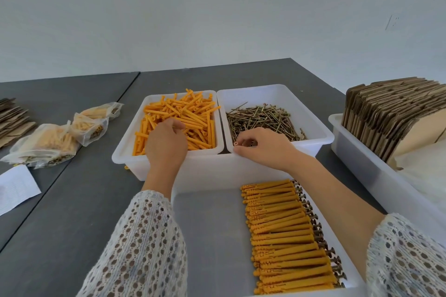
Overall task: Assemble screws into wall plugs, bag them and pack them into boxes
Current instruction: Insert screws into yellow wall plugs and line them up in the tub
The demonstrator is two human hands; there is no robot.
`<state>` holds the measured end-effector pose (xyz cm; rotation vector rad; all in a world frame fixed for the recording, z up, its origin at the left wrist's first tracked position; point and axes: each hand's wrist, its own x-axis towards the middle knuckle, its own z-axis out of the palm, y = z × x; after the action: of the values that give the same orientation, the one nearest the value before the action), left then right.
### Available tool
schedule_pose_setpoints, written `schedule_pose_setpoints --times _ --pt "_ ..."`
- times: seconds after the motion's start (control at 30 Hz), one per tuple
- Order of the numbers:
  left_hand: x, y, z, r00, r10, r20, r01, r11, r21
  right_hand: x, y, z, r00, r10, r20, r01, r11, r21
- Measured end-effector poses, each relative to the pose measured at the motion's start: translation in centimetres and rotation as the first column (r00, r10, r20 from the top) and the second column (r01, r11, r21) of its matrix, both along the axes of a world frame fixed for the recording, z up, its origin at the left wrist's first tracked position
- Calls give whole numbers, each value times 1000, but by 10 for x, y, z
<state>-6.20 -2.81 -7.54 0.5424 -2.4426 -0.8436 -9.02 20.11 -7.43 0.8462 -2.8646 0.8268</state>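
A white tub (125, 149) holds loose orange wall plugs (190, 113); my left hand (166, 142) reaches into it with fingers curled among the plugs. Beside it, a second white tub (321, 132) holds brass screws (263, 120). My right hand (263, 147) is at its near edge, fingers pinching a screw (243, 143). Nearest to me, a third white tub (205, 236) carries a neat row of assembled plugs with screws (287, 236).
Filled clear bags of plugs (55, 142) lie on the grey table (79, 200) at left, with a white paper sheet (14, 188) and flat cardboard (12, 118). At right, a white tub (362, 171) holds stacked flattened cardboard boxes (391, 113).
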Motion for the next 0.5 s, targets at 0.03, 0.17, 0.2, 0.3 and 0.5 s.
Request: schedule_pose_setpoints --times 0.03,0.17,0.2,0.3,0.5 --pt "-1 2 -3 999 -13 47 17 997 -81 0 -1 0 1000 2 -7 -2 1000 3" --pt "-7 3 -2 964 -60 257 114 972 -203 2 -2 -1 998 -15 -55 15 1000 -9" --pt "-10 1 -2 935 -87 343 172 959 -224 2 -3 -1 998 -28 -64 25 998 -53" --pt "-20 -3 -1 803 -181 568 362 905 -223 3 -5 5 987 -138 -86 107 949 -296" --pt "-31 -2 1 723 -168 670 419 878 -230 1 -5 13 938 -347 3 275 738 -616"
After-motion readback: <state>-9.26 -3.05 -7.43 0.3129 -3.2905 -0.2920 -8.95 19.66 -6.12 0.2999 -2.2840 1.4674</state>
